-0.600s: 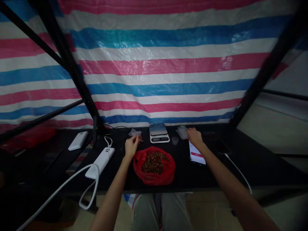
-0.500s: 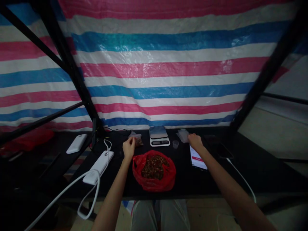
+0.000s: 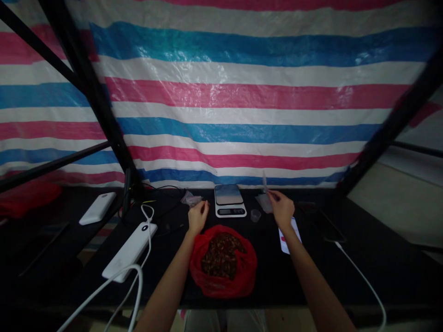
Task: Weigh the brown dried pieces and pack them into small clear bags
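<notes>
My right hand [image 3: 283,211] pinches a thin clear plastic bag [image 3: 265,181] by its lower end, holding it upright over a small stack of clear bags [image 3: 265,203]. My left hand [image 3: 198,218] is raised above the table with its fingers curled together, and nothing shows in them. Just behind it lies a small filled clear bag [image 3: 189,198], partly covered by the hand. Between my forearms sits an open red plastic bag [image 3: 246,279] full of small brown pieces [image 3: 221,258]. A white digital scale [image 3: 230,198] stands beyond it, its pan bare.
A small clear cup [image 3: 255,215] stands right of the scale. A lit phone [image 3: 285,244] lies partly under my right wrist, and a dark phone [image 3: 330,226] with a white cable is farther right. White power banks [image 3: 129,251] and a looped cable [image 3: 138,272] occupy the left. Striped sheeting [image 3: 235,97] hangs behind.
My right hand has lifted one clear bag off the stack. My left hand has come away from the filled bag, toward the scale. The view has tilted slightly.
</notes>
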{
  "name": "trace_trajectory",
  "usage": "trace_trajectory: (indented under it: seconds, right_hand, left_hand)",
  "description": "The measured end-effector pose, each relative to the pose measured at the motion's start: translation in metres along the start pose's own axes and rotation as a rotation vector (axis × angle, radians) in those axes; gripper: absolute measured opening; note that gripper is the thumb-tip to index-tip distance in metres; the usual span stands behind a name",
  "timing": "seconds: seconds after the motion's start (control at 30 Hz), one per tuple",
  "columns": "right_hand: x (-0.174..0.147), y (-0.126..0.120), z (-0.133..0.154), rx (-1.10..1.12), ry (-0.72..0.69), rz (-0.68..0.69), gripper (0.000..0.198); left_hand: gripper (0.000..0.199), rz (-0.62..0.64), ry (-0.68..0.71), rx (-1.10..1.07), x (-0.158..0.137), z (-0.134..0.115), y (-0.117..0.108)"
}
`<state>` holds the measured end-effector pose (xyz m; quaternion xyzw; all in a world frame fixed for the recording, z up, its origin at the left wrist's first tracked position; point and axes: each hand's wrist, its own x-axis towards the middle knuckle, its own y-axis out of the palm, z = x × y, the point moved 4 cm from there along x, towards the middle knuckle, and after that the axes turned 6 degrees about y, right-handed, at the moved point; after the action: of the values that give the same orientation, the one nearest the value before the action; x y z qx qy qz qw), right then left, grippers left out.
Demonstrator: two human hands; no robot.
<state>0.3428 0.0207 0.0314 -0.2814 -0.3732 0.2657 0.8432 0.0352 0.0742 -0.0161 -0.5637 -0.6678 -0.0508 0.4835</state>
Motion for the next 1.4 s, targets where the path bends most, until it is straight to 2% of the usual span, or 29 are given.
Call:
trace_trajectory:
  seconds: [0.03,0.13,0.27,0.37,0.47,0.63,0.9,1.4]
  right_hand:
    - [-0.006,0.007,0.012,0.136,0.011,0.013,0.031]
    - [-0.032,0.040,0.059,0.566,-0.122,0.248,0.029]
    - [-0.072,0.075,0.100,0.725,-0.215,0.454,0.022]
    - [-0.091,0.084,0.107,0.702,-0.269,0.500,0.020]
    - [-0.097,0.083,0.103,0.655,-0.284,0.487,0.022]
    - [-0.094,0.080,0.096,0.577,-0.248,0.443,0.019]
    - [-0.095,0.079,0.095,0.451,-0.305,0.436,0.015]
    - [-0.099,0.080,0.097,0.294,-0.304,0.432,0.013]
  left_hand:
    - [0.022,0.019,0.041,0.015,-0.001,-0.004,0.000]
    - [0.019,0.135,0.209,0.091,-0.003,-0.015,0.006]
    - [0.021,0.271,0.454,0.203,-0.007,-0.023,0.015]
    - [0.020,0.316,0.501,0.241,-0.008,-0.022,0.019]
    - [0.020,0.349,0.482,0.246,-0.006,-0.023,0.021]
    - [0.020,0.400,0.404,0.197,-0.004,-0.025,0.021]
    - [0.022,0.450,0.378,0.251,-0.006,-0.020,0.022]
    - [0.020,0.493,0.409,0.346,-0.007,-0.022,0.026]
